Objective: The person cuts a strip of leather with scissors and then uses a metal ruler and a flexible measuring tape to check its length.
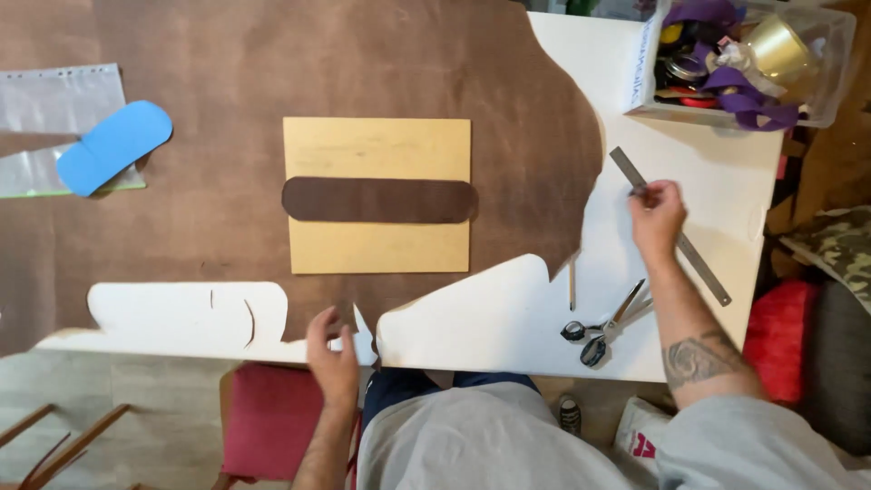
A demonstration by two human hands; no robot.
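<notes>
Your right hand rests on the metal ruler, at about three o'clock from the middle of the table. The fingers are curled down together onto the upper part of the ruler, which lies slantwise on the white tabletop, running from eleven o'clock to five o'clock under your hand. Whether the fingers pinch the ruler or only press on it, you cannot tell from here.

Your left hand is at the near edge of the table, around six o'clock, fingers loosely bent and close together — they touch the edge of the large brown leather sheet where it ends beside a white gap.

In the middle lies a yellow board, and across it a dark brown leather strip with rounded ends. Scissors lie at five o'clock, just below the ruler's lower end. A clear plastic box of ribbons and tape rolls stands at one o'clock — and a blue rounded template lies at nine o'clock on a clear plastic sleeve.
</notes>
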